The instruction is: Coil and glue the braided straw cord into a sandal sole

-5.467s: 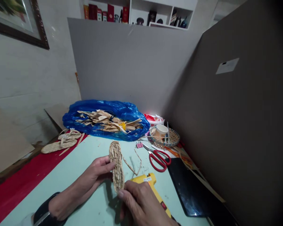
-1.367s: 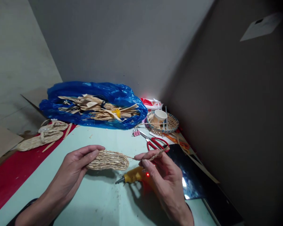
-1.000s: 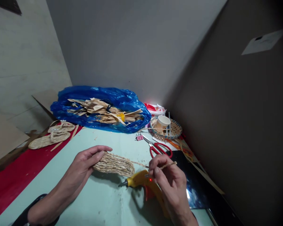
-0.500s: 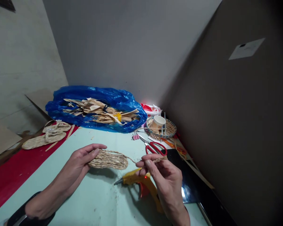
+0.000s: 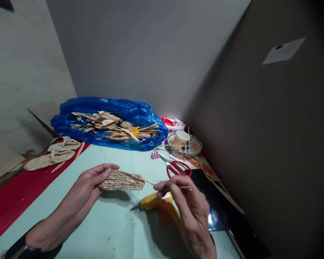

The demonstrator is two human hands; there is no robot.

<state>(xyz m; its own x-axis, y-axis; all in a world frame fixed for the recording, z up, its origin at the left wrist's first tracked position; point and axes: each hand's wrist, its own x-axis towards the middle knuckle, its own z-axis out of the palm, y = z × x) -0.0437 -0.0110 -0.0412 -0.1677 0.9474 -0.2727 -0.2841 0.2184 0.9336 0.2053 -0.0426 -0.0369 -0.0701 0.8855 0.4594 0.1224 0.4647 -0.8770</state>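
My left hand (image 5: 93,181) grips the heel-side end of a woven straw sole (image 5: 124,180), holding it a little above the pale green table cover. From the sole's right end a twisted straw cord (image 5: 148,182) runs to my right hand (image 5: 187,207), pinched between thumb and fingers. A short tail of the cord sticks out past those fingers. Beneath my right hand lies a yellow glue gun (image 5: 153,201), its dark nozzle pointing left and a small red light lit; the hand hides part of its handle.
Red-handled scissors (image 5: 179,168) and a pink binder clip (image 5: 155,155) lie beyond my right hand. Behind are a blue plastic bag (image 5: 108,104) of dried straw and a woven basket (image 5: 196,145) with a paper cup (image 5: 182,136). Straw sandals (image 5: 50,160) sit left; a black glossy panel (image 5: 216,205) right.
The cord, slack along the sole's upper edge before, is now drawn straighter toward my right hand. The sole has tilted slightly. My right hand has shifted a little left over the glue gun.
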